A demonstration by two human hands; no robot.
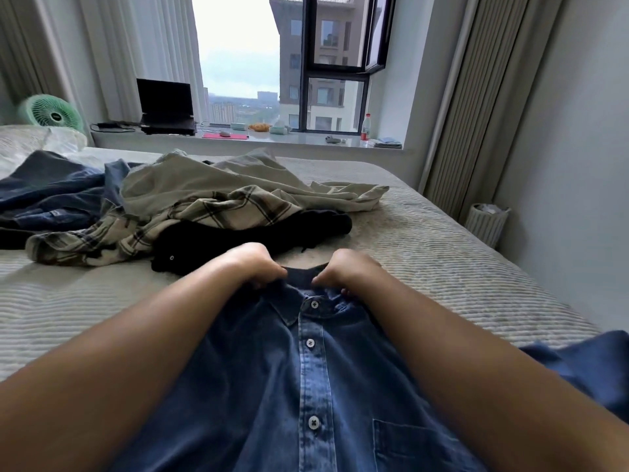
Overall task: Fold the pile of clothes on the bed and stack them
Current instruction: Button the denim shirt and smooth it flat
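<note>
Both our left hand (253,265) and right hand (347,269) pinch the denim shirt (306,386) collar, shirt laid buttoned-side up beneath our forearms. Beyond our hands the pile (190,206) lies unfolded; no stack visible, so barely started.

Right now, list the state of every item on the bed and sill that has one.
denim shirt: front up, buttoned, collar pinched by both hands
left hand: grip shut on collar
right hand: grip shut on collar
plaid shirt: crumpled, unfolded
beige garment: rumpled, unfolded
black garment: bunched, unfolded
navy garment: heaped, unfolded
laptop: open, screen dark
window: ajar
</note>
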